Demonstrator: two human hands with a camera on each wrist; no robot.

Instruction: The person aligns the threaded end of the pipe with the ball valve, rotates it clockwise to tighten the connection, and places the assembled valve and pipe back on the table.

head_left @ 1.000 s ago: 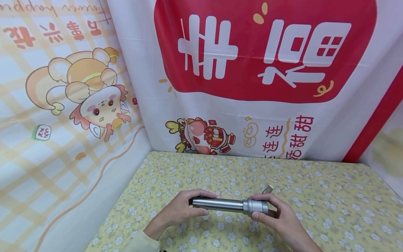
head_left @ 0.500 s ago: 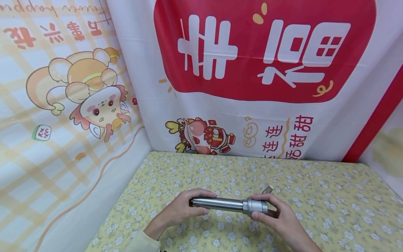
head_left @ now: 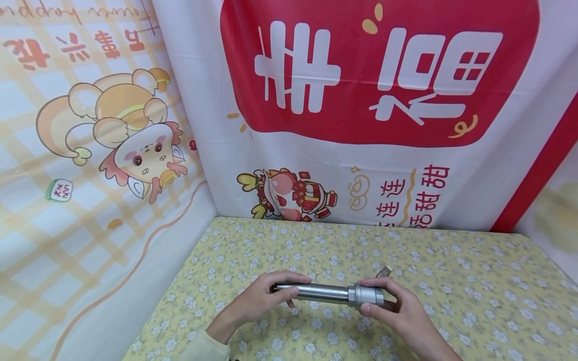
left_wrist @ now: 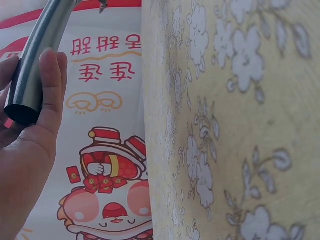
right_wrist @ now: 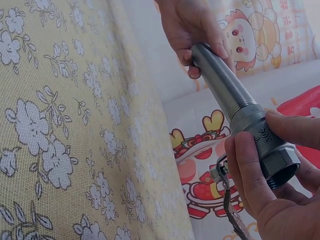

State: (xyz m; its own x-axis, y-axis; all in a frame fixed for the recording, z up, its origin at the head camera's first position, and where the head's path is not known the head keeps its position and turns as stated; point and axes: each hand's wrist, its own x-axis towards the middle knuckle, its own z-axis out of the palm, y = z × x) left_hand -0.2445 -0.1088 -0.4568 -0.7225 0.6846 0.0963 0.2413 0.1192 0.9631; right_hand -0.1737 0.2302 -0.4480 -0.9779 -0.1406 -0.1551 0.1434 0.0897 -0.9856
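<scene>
A shiny steel pipe point(head_left: 321, 292) is held level above the table in the head view. Its right end is joined to a grey metal ball valve point(head_left: 368, 295), with threads showing at the joint in the right wrist view. My left hand point(head_left: 263, 297) grips the pipe's free end, thumb lying along it. My right hand point(head_left: 403, 307) holds the valve body between thumb and fingers. A flat lever handle point(right_wrist: 230, 212) hangs off the valve's side; in the head view its tip pokes out beyond my right fingers. The valve's open threaded mouth faces away from the pipe.
Under both hands spreads a table with a yellow floral cloth point(head_left: 280, 250). A white and red printed curtain point(head_left: 361, 145) hangs behind it, and a checked cartoon curtain point(head_left: 90, 215) hangs along the left.
My left thumb has shifted from the pipe's near side up onto its top, and a fingertip now shows below the pipe. My right hand and the valve stay where they were.
</scene>
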